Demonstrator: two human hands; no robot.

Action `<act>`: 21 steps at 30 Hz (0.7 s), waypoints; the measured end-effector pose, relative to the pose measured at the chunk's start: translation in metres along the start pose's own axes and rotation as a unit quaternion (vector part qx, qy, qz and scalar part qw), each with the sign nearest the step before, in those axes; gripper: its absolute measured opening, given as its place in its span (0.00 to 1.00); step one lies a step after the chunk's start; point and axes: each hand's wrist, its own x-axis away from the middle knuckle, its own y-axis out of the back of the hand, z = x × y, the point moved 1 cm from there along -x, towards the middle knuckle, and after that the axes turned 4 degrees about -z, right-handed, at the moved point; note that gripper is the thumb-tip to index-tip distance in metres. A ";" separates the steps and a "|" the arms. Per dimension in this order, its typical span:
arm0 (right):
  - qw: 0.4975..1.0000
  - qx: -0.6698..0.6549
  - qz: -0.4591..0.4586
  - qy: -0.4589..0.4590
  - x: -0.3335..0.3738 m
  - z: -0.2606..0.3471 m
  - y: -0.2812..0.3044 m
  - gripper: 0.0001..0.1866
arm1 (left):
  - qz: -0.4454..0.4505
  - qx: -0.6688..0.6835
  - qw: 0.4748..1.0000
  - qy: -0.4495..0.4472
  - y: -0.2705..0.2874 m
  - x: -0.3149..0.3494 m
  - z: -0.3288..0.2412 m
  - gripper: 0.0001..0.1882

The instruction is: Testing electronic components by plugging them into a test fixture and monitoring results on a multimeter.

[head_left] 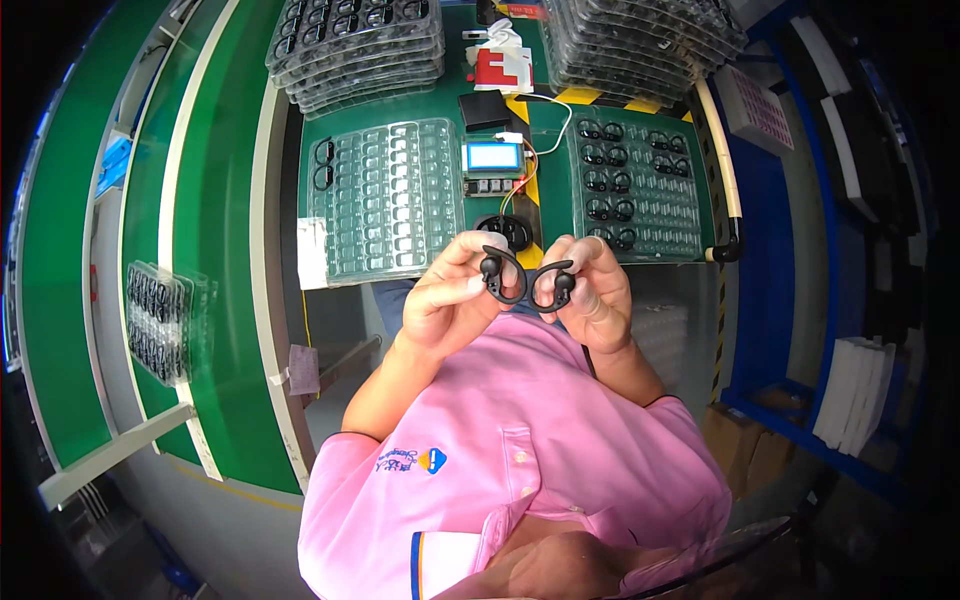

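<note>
My left hand (445,297) pinches a black ear-hook earphone (518,284) between thumb and fingers. A second black ear-hook earphone (564,284) is held the same way in my right hand (603,300). The two earphones are side by side in front of my chest, their curved hooks meeting or nearly meeting in the middle. Pale covers seem to sit on some fingertips. Just beyond my hands, a round black holder (503,232) lies on the green bench, below a small circuit board with a lit display (493,157).
A clear tray (385,200) at left has two black pieces in one corner. Another clear tray (640,190) at right holds several earphones. Tall tray stacks (360,60) (645,45) stand behind. Wires run by the display. At far left, small trays (160,320) lie on a green surface.
</note>
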 end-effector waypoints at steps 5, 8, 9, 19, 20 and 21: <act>1.000 -0.013 -0.002 0.001 0.000 0.001 0.007 0.14 | 0.000 -0.006 1.000 0.009 -0.002 -0.004 0.003 0.24; 1.000 -0.025 -0.010 0.006 0.004 0.002 0.013 0.15 | 0.003 -0.018 1.000 0.010 -0.003 -0.008 0.008 0.24; 0.999 -0.027 -0.013 0.011 0.005 0.004 0.016 0.15 | 0.007 -0.024 1.000 0.010 -0.003 -0.013 0.013 0.24; 0.835 0.450 -0.297 0.113 0.009 0.033 0.169 0.14 | -0.214 -0.453 0.866 -0.020 0.036 -0.017 0.007 0.20; 0.765 0.531 -0.341 0.124 0.009 0.047 0.190 0.11 | -0.206 -0.454 0.866 -0.016 0.035 -0.025 0.011 0.20; 0.716 0.579 -0.364 0.139 0.010 0.062 0.204 0.10 | -0.206 -0.504 0.838 -0.019 0.033 -0.033 0.013 0.20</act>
